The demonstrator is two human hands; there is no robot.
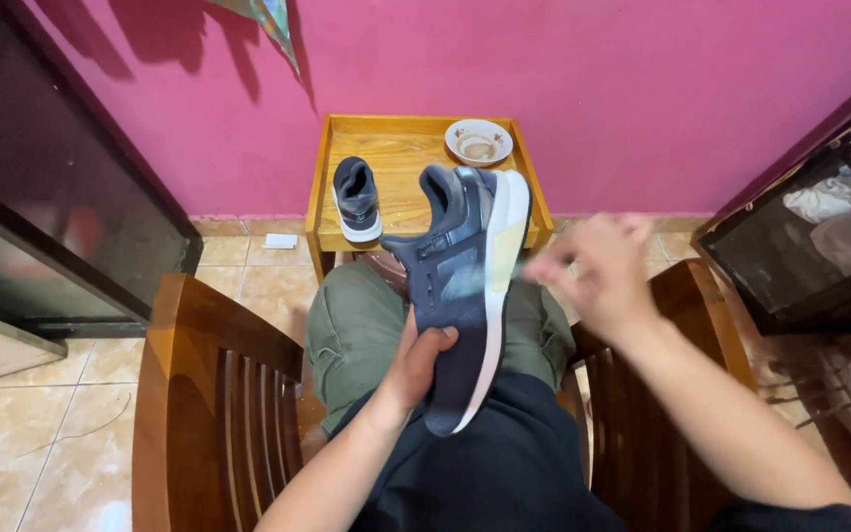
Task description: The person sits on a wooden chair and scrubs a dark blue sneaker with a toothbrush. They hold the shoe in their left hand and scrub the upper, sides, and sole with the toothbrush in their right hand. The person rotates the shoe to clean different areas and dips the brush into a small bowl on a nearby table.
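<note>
Item: dark grey sneaker (455,296) with white sole and a pale yellow heel patch, held over the person's lap at centre, toe near, heel far, tilted on its side so the sole faces right.

Matching second sneaker (357,200): stands on the far wooden tray table (401,148), left part, well apart from the first.

Small patterned bowl (478,141): far right corner of the same table.

Surface and room: the tray table stands against a pink wall (593,89); beige tiled floor (41,424) to the left; wooden chair arms (209,394) on both sides of the lap; dark cabinet (41,187) at left, dark glass-fronted unit (819,227) at right.

Left hand (418,365): closed round the near part of the held sneaker from the left, thumb on top.

Right hand (598,271): blurred, just right of the sneaker's sole; how far open it is cannot be told, nor whether it touches the shoe.
</note>
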